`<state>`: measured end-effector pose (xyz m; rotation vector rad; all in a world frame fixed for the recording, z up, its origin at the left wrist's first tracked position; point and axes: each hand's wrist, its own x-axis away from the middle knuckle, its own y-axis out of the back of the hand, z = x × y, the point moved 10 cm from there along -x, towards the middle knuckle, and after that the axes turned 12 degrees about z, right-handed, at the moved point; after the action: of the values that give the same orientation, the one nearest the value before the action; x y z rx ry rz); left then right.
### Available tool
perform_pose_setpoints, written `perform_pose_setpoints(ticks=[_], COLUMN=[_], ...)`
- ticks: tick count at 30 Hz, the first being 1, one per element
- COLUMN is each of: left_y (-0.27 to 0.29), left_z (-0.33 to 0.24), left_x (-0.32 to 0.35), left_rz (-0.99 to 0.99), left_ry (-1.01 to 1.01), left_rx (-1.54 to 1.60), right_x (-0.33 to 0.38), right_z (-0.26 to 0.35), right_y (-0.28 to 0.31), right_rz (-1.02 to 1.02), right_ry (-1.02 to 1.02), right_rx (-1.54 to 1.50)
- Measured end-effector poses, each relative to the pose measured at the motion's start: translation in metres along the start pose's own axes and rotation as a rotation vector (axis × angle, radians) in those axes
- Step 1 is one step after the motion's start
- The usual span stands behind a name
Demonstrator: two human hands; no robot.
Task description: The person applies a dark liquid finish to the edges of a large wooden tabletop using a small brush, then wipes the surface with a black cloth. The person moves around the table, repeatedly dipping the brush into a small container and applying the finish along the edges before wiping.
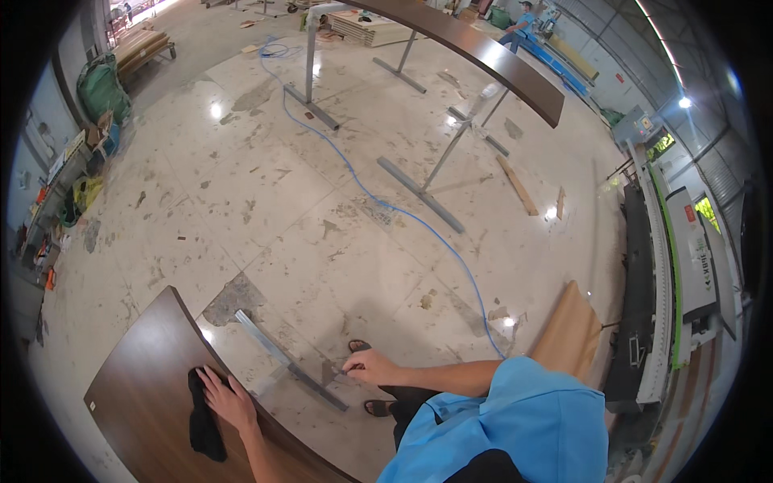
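My left hand (231, 402) lies with its fingers outstretched on a black cloth (206, 427), pressing it against a dark brown wood-grain panel (145, 370). The cloth is bunched and extends past the fingertips on the left. At the middle, clear of the panel, my right hand (372, 367) hangs over the floor with its fingers curled together. A small dark bit shows at those fingertips, too small to name. Beneath the panel's right edge, a grey metal stand leg (290, 370) sticks out over the floor.
Another long brown panel (483, 52) rests on metal stands (423, 193) ahead. A blue hose (411, 216) snakes across the stained floor. To the right are a brown board (568, 334) and a long machine (644, 322). A person in blue (522, 28) is at the far right.
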<state>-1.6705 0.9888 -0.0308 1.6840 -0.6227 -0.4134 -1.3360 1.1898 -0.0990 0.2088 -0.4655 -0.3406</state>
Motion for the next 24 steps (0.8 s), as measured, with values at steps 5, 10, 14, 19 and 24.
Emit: perform_pose_setpoints(ticks=[5,10,14,19,24], left_y=[0.003,0.031,0.064,0.050,0.057], left_z=[-0.041,0.047,0.149,0.173,0.168], left_x=[-0.017,0.045,0.110,0.112,0.122], left_rz=[-0.047,-0.061,-0.299,-0.274,-0.296], left_ry=[-0.050,0.180,0.503,0.590,0.615], left_rx=[-0.086,0.021,0.007,0.007,0.043], right_x=[-0.042,-0.114,-0.192,-0.273,-0.309], right_z=[0.044,0.105,0.206,0.304,0.308], right_y=[0.047,0.039,0.013,-0.028,-0.063], right_rz=[-0.074,-0.059,-0.159,-0.206,-0.202], right_ry=[0.176,0.256,0.583,0.873,0.896], right_rx=[-0.041,0.220,0.416,0.615,0.788])
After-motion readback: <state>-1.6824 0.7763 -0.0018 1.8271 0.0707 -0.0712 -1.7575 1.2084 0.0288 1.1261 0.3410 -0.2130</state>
